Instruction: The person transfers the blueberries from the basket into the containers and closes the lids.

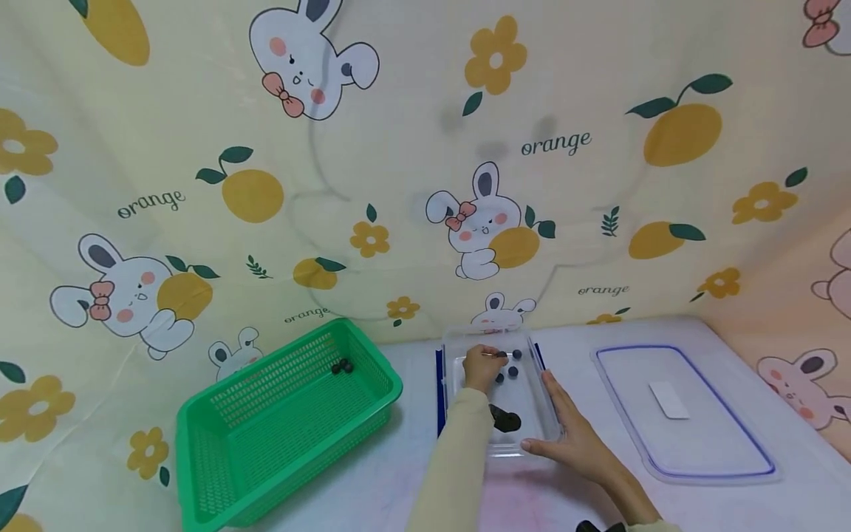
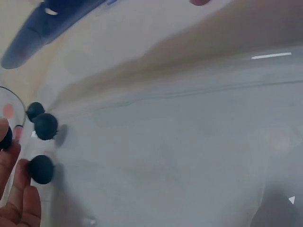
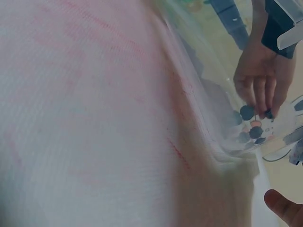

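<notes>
My left hand (image 1: pixel 480 366) reaches into a clear plastic box (image 1: pixel 525 445) and pinches a small dark blue ball (image 2: pixel 6 140) between thumb and fingertips. Several like it sit on the box floor near its far end, one dark ball (image 2: pixel 40 169) right at my lower fingers. Through the box wall, the right wrist view shows the left hand (image 3: pixel 265 78) pointing down among them. My right hand (image 1: pixel 585 440) rests along the box's right side, its fingers straight against the wall and its thumb (image 3: pixel 281 205) by the near corner.
A green plastic basket (image 1: pixel 286 480) stands on the left, with a few dark balls (image 1: pixel 342 366) in its far corner. To the right lies a clear lid (image 1: pixel 714 421) with a blue seal. Blue clips (image 1: pixel 439 391) hang at the box's sides. Behind is a printed cloth (image 1: pixel 399 148).
</notes>
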`<state>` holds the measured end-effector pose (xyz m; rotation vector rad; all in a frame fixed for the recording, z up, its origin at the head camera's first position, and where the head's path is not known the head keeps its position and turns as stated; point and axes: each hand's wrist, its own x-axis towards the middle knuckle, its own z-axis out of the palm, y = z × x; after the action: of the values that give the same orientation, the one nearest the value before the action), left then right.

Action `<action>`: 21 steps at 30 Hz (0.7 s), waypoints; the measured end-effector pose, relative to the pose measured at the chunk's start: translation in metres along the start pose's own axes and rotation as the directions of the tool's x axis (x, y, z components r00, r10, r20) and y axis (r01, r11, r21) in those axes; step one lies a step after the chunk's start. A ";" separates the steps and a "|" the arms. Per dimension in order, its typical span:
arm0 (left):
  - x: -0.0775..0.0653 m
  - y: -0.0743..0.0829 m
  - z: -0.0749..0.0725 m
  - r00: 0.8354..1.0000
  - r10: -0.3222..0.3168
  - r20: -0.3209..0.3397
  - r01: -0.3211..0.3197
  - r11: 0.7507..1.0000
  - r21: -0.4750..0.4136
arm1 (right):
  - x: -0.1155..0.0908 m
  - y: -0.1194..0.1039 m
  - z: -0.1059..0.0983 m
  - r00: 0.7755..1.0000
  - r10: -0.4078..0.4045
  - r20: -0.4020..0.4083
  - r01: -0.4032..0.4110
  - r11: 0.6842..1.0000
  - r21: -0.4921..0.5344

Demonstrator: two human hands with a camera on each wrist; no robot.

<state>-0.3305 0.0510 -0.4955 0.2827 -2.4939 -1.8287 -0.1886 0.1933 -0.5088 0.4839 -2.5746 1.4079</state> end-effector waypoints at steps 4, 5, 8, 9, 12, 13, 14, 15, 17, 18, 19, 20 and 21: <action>-0.002 -0.006 0.004 1.000 -0.017 0.002 0.017 1.000 0.003 | -0.001 0.000 0.001 1.000 -0.007 -0.016 0.007 1.000 -0.013; -0.003 -0.006 0.005 1.000 -0.015 -0.002 0.015 1.000 0.005 | -0.001 0.000 0.001 1.000 -0.009 -0.018 0.009 1.000 -0.017; -0.004 -0.006 0.007 1.000 -0.011 -0.018 0.011 1.000 0.029 | 0.000 0.001 0.001 1.000 -0.013 -0.022 0.012 1.000 -0.028; -0.004 -0.006 0.007 1.000 -0.006 -0.024 0.007 0.999 0.044 | 0.000 0.001 0.001 1.000 -0.014 -0.023 0.013 0.999 -0.029; -0.006 -0.005 0.006 0.999 -0.011 -0.031 0.014 0.997 0.079 | 0.000 0.001 0.001 1.000 -0.011 -0.020 0.011 0.999 -0.030; -0.007 -0.005 0.005 0.999 -0.013 -0.031 0.016 0.996 0.086 | 0.000 0.002 0.002 1.000 -0.011 -0.019 0.010 1.000 -0.029; -0.007 -0.005 0.004 0.999 -0.018 -0.030 0.021 0.996 0.088 | 0.000 0.002 0.002 1.000 -0.013 -0.020 0.012 1.000 -0.027; -0.007 -0.005 0.004 0.999 -0.020 -0.029 0.023 0.995 0.092 | 0.000 0.002 0.002 1.000 -0.016 -0.020 0.015 1.000 -0.025; -0.007 -0.006 0.003 0.999 -0.024 -0.029 0.026 0.995 0.099 | 0.000 0.002 0.002 1.000 -0.019 -0.019 0.018 1.000 -0.020; -0.007 -0.007 0.002 0.999 -0.023 -0.030 0.026 0.995 0.099 | 0.000 0.003 0.002 1.000 -0.021 -0.019 0.021 1.000 -0.017; -0.007 -0.008 0.002 0.999 -0.023 -0.030 0.026 0.995 0.099 | 0.000 0.003 0.002 1.000 -0.021 -0.019 0.020 1.000 -0.016; -0.006 -0.008 0.001 0.999 -0.023 -0.028 0.026 0.995 0.097 | 0.000 0.003 0.003 1.000 -0.020 -0.020 0.020 1.000 -0.015; -0.006 -0.009 0.001 0.999 -0.019 -0.027 0.021 0.995 0.098 | 0.000 0.003 0.003 1.000 -0.018 -0.019 0.018 1.000 -0.014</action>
<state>-0.3237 0.0505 -0.5040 0.3341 -2.5765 -1.7004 -0.1902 0.1926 -0.5129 0.4882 -2.5566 1.3807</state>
